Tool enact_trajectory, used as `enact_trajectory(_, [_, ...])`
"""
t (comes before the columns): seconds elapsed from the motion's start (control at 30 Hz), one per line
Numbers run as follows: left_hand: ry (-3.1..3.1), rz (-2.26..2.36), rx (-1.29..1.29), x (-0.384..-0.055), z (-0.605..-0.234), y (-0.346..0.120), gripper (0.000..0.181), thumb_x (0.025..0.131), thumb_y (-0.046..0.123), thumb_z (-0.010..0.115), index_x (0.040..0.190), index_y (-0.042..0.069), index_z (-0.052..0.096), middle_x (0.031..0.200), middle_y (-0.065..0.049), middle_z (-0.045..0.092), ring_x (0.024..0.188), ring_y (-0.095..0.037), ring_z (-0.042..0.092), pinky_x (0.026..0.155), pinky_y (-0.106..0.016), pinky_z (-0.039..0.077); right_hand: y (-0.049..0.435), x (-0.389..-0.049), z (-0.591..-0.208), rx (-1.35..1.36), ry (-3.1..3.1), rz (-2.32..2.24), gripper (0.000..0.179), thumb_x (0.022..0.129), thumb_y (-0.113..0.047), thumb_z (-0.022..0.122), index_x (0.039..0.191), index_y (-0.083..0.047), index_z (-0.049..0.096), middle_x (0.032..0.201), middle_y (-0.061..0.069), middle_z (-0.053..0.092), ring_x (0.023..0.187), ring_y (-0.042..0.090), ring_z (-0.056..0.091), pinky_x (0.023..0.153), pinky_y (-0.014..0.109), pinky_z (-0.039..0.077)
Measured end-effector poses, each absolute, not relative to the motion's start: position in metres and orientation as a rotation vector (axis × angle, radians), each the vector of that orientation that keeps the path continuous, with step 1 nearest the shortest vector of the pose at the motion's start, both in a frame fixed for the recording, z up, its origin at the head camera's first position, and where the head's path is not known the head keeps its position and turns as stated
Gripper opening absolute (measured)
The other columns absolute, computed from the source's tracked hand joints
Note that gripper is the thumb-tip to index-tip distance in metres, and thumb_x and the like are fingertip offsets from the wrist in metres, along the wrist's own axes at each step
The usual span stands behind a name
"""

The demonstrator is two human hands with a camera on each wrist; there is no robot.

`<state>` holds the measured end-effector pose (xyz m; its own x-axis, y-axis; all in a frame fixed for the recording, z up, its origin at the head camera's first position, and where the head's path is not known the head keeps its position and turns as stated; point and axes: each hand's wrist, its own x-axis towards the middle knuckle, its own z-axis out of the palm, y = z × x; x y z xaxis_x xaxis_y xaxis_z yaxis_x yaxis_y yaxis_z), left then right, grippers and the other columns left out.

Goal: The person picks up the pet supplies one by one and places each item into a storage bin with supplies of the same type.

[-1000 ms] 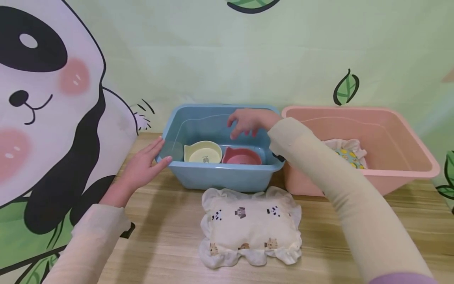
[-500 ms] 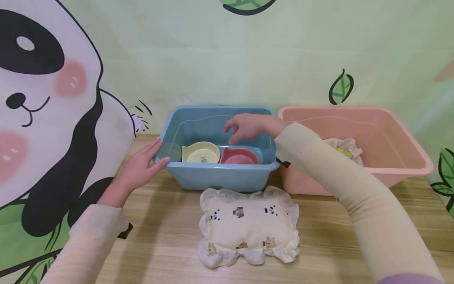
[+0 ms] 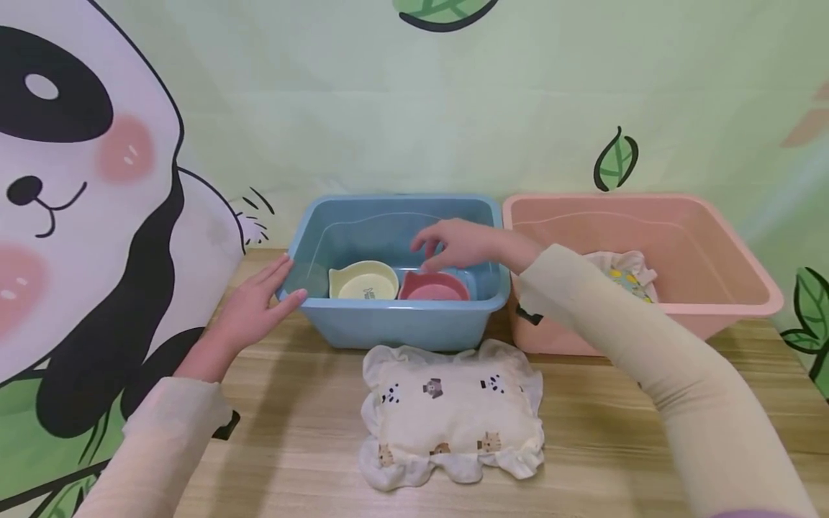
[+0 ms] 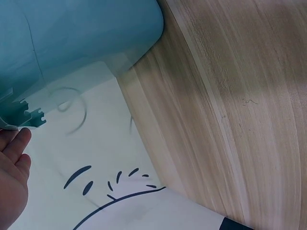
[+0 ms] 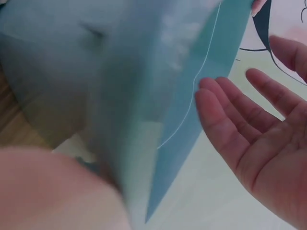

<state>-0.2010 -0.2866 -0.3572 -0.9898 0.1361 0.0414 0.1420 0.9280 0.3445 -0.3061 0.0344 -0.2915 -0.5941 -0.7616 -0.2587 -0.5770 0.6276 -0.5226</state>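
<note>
A blue plastic tub (image 3: 401,325) holds two cat-eared bowls, a cream one (image 3: 364,280) on the left and a pink one (image 3: 435,288) on the right. My left hand (image 3: 249,309) rests at the tub's left rim near the front corner, thumb spread from straight fingers. In the left wrist view, its fingertips (image 4: 21,139) lie against the rim's underside. Inside the tub my right hand (image 3: 466,244) reaches down with nothing in it, its fingertips close over the pink bowl's back edge. The right wrist view shows that hand's fingers (image 5: 223,120) spread and loosely bent.
Right beside the blue tub stands a pink tub (image 3: 557,337) with a frilled, fruit-patterned cloth item (image 3: 633,283) inside. A small frilled pillow (image 3: 453,417) with animal prints lies in front on the wooden table (image 3: 291,446). A panda-print backdrop (image 3: 388,129) hangs behind.
My right hand has come lower in the blue tub, down to the pink bowl. My left hand stays at the rim. The whole head view has shifted slightly.
</note>
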Motion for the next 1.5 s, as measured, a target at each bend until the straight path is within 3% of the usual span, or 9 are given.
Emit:
enact_trajectory(0.1, [-3.068,-0.556,-0.224,-0.201,-0.357,-0.287,0.072,0.087,0.054,0.039,0.142,0.011,0.019,0.148,-0.010,0.017,0.131,-0.040,0.023,0.099,-0.059,0.026,0.039,-0.302,-0.295,-1.067,2.419,-0.630,0.040,0.084,-0.024,0.058,0.121,-0.013,0.051,0.107,0.006,0.058,0.099,0.021,0.053,0.082,0.033,0.048])
enact_trajectory(0.47, [-3.061,-0.567,-0.188,-0.199,-0.357,-0.292,0.073,0.086,0.054,0.041,0.141,0.011,0.021,0.148,-0.010,0.018,0.131,-0.038,0.022,0.099,-0.059,0.026,0.048,-0.289,-0.299,-1.170,2.441,-0.768,0.031,0.084,-0.017,0.058,0.113,-0.006,0.056,0.104,0.009,0.060,0.086,0.021,0.058,0.076,0.029,0.049])
enact_trajectory(0.8, [-3.074,-0.563,-0.198,-0.197,-0.356,-0.293,0.073,0.088,0.053,0.039,0.142,0.011,0.017,0.148,-0.011,0.017,0.130,-0.041,0.022,0.098,-0.061,0.024,0.055,-0.275,-0.299,-1.221,2.412,-0.779,0.032,0.084,-0.017,0.057,0.115,-0.005,0.055,0.108,0.008,0.060,0.089,0.020,0.056,0.077,0.028,0.049])
enact_trajectory(1.03, [-3.060,-0.562,-0.194,-0.198,-0.358,-0.293,0.072,0.087,0.052,0.041,0.142,0.011,0.019,0.147,-0.012,0.018,0.130,-0.040,0.023,0.097,-0.061,0.025,0.058,-0.265,-0.297,-1.200,2.384,-0.799,0.033,0.084,-0.016,0.058,0.116,-0.009,0.055,0.107,0.005,0.059,0.086,0.018,0.054,0.064,0.023,0.050])
enact_trajectory(1.5, [-3.059,-0.553,-0.196,-0.200,-0.361,-0.294,0.072,0.087,0.054,0.038,0.142,0.013,0.016,0.148,-0.011,0.016,0.129,-0.042,0.023,0.095,-0.064,0.025,0.068,-0.240,-0.294,-1.360,2.346,-0.849,0.033,0.084,-0.019,0.058,0.115,-0.008,0.056,0.108,0.004,0.059,0.088,0.014,0.053,0.071,0.025,0.047])
